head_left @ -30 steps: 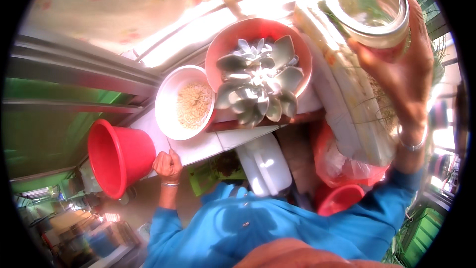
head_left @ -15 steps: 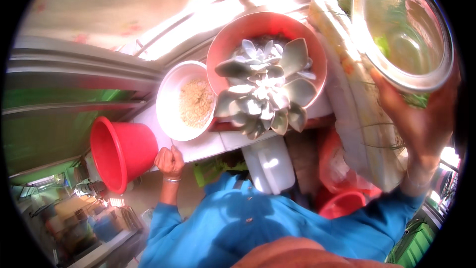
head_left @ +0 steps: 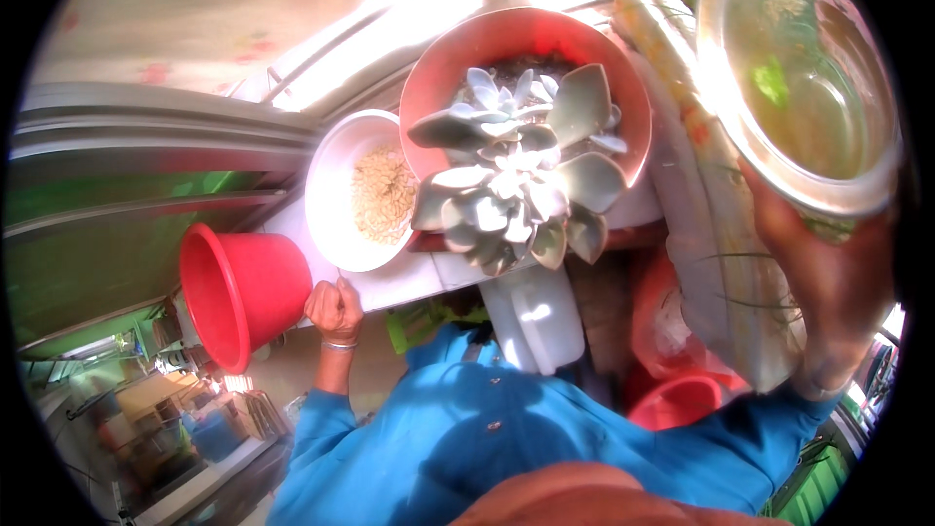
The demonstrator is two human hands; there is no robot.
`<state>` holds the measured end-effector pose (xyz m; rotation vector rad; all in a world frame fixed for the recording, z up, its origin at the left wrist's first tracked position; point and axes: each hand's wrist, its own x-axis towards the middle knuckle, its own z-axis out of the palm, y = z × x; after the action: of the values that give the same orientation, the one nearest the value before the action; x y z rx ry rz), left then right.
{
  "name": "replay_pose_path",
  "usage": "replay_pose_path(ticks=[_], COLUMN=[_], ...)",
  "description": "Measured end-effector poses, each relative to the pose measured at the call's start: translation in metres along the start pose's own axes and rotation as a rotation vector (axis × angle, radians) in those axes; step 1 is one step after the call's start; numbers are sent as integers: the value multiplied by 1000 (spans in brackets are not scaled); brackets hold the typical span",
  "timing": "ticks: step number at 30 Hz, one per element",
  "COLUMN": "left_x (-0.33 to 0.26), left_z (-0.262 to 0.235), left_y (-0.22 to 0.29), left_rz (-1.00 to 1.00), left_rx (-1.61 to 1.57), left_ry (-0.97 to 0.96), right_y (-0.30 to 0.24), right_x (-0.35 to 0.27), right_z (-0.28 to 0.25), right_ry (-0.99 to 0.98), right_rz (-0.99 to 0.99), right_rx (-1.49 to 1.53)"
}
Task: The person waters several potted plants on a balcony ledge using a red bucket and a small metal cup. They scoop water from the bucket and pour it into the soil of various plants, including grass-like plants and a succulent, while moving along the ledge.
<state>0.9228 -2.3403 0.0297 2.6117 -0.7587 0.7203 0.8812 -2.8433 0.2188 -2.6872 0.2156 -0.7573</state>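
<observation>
My right hand (head_left: 828, 263) is wrapped round a clear glass jar (head_left: 726, 102) with a wide round mouth, held up at the far right. Inside the jar shows a bright green patch; whether it lies in the jar or behind the glass I cannot make out. My left hand (head_left: 334, 310) is closed in a fist at the front edge of the white tiled ledge (head_left: 390, 290). It is beside the narrow end of a red bucket (head_left: 258, 282), whose mouth faces left. Anything inside that fist is hidden. A white bowl (head_left: 382, 197) of pale seeds or grains stands just beyond it.
A large terracotta-coloured pot (head_left: 438, 49) holds a grey-green succulent (head_left: 521, 170) in the middle of the ledge. A whitish planter trough (head_left: 696, 224) with thin grass blades runs along the right. Below the ledge are a translucent container (head_left: 536, 317) and a red tub (head_left: 677, 399).
The jar in my right hand has shifted slightly down and its mouth shows a little differently. My left fist stays beside the red bucket. The view has moved slightly.
</observation>
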Motion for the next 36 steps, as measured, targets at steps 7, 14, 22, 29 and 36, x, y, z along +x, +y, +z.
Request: replay_pose_path(ticks=[7,14,22,29,36], left_x=[-1,-4,-3,-2,-6], left_z=[0,-2,-1,0,0], left_y=[0,-3,-4,-4,-3], left_rz=[2,7,7,50,84], left_rx=[6,16,13,22,-15], left_ry=[4,8,49,80,165], right_y=[1,3,-4,-3,15], right_x=[1,15,43,51,64], right_z=[0,1,4,11,4], right_ry=[-9,-25,164,241,361], right_rz=[11,15,-263,-247,-225], right_rx=[-23,-69,-118,-104,-242])
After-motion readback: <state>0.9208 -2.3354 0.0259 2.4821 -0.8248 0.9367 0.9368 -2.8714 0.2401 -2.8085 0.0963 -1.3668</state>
